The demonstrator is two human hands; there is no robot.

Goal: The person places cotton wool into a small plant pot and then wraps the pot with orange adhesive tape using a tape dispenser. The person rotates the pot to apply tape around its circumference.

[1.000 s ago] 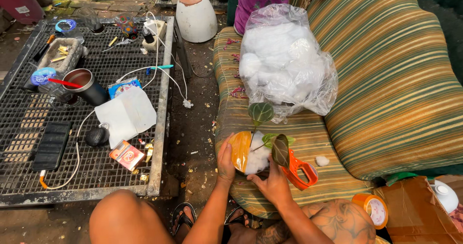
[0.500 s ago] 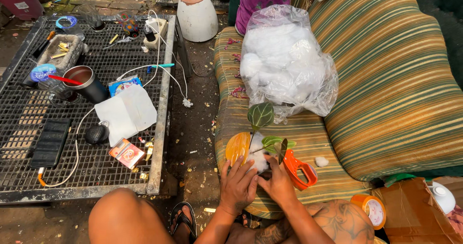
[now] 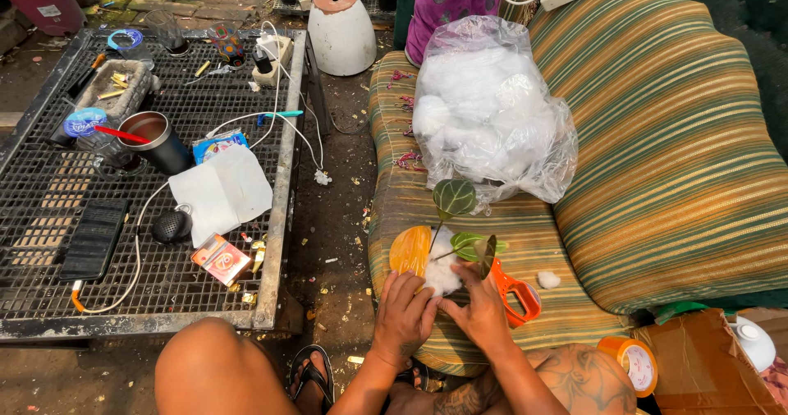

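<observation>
left hand (image 3: pixel 404 310): cupped on white wad (image 3: pixel 443 271) at plant (image 3: pixel 454 218) base, holding it
right hand (image 3: pixel 484 312): wrapped round same wad, fingers closed
plant: small, green leaves plus one yellow, upright on sofa (image 3: pixel 673 169) seat edge
nearby: orange tool (image 3: pixel 517 292) beside right hand; bag (image 3: pixel 488 115) of white fluff behind; tape (image 3: pixel 630 359) right

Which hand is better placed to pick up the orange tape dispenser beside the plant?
Right, probably. The right hand lies next to the orange tape dispenser. The left hand presses the white stuffing at the plant, on the far side.
</observation>
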